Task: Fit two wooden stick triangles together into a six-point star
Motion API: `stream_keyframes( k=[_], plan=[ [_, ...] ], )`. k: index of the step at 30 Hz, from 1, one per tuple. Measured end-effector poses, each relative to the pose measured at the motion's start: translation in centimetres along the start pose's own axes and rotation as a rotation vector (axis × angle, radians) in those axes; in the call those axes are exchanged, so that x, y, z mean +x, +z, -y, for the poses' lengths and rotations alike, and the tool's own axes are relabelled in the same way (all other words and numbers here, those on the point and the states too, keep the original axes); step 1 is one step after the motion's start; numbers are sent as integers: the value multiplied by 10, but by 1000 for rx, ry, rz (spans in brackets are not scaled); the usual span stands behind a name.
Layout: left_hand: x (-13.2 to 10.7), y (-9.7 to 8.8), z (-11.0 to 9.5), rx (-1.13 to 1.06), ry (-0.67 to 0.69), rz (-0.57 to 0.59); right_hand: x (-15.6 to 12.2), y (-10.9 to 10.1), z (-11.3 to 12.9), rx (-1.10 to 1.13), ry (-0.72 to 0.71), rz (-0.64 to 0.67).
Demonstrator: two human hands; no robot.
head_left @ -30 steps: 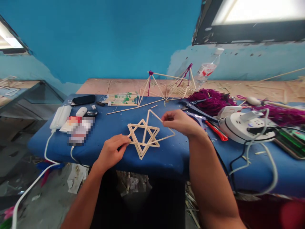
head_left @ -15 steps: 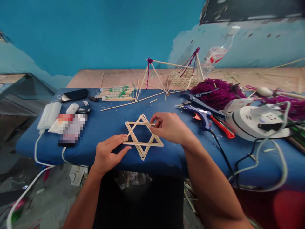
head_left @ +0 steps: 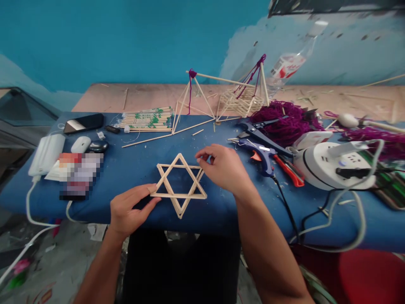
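Note:
A six-pointed star (head_left: 190,196) of thin wooden sticks rests on the blue tabletop, made of two overlapping stick triangles. My left hand (head_left: 133,209) pinches its left lower point between thumb and fingers. At its upper right point hovers my right hand (head_left: 223,166), fingers curved and apart with nothing visible between them; part of that point is hidden behind the hand. To the right of this hand lies a blue glue gun (head_left: 264,156) with an orange trigger.
Behind the star stand a stick frame (head_left: 221,78) tied with purple yarn and a packet of sticks (head_left: 148,119). Right are a purple yarn heap (head_left: 284,122), a red cutter (head_left: 289,169) and a white power strip (head_left: 319,169) with cables. Phones and a power bank (head_left: 47,154) lie left.
My right hand has loosened its fingers from the star's upper right point and lifted slightly. My left hand keeps its pinch on the star. The view has shifted a little.

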State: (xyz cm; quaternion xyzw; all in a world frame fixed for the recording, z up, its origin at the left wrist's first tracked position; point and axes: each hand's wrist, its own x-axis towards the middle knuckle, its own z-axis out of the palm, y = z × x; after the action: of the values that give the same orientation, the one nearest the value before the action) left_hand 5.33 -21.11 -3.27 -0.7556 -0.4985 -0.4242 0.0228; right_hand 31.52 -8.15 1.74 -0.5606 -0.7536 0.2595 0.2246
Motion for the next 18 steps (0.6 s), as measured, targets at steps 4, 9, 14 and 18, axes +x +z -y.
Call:
stream_keyframes(
  k=[4, 9, 14, 18],
  plan=[
    [1, 0, 0, -4, -18, 10, 14, 7, -12, 117, 29, 141],
    [1, 0, 1, -20, -9, 19, 35, 15, -21, 276, 51, 273],
    [2, -1, 2, -40, -25, 44, 42, 14, -18, 278, 31, 394],
    [4, -1, 3, -81, -34, 56, 38, 9, -22, 281, 143, 188]
  ],
)
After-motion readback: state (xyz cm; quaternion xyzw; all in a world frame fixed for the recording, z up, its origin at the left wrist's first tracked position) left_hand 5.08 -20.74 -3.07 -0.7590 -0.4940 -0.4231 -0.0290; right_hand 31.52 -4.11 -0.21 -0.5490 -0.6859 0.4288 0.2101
